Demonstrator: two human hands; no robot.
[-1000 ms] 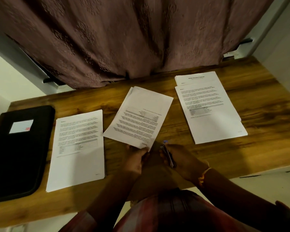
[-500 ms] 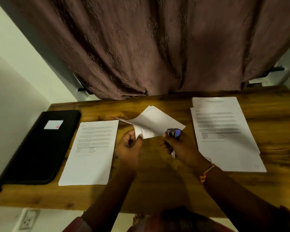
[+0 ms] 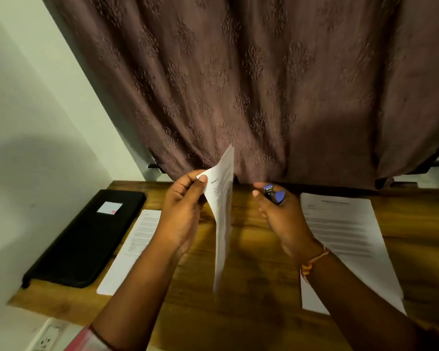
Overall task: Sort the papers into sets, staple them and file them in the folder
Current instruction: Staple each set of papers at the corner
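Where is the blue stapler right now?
In the head view, the blue stapler sits in the right hand, above the wooden desk, between the lifted papers and the paper stack lying on the right.

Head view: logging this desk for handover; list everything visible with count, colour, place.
Wooden desk: one, brown, underneath.
Patterned fabric curtain: one, brown, behind desk.
Flat rectangular folder: one, black, desk's left.
Left printed paper stack: one, white, beside folder.
Right printed paper stack: one, white, desk's right.
Held printed paper set: one, white, raised centre.
Small stapler: one, blue, raised centre-right.
Wall socket: one, white, bottom left.
Left hand: one, pinching held set.
Right hand: one, gripping stapler.
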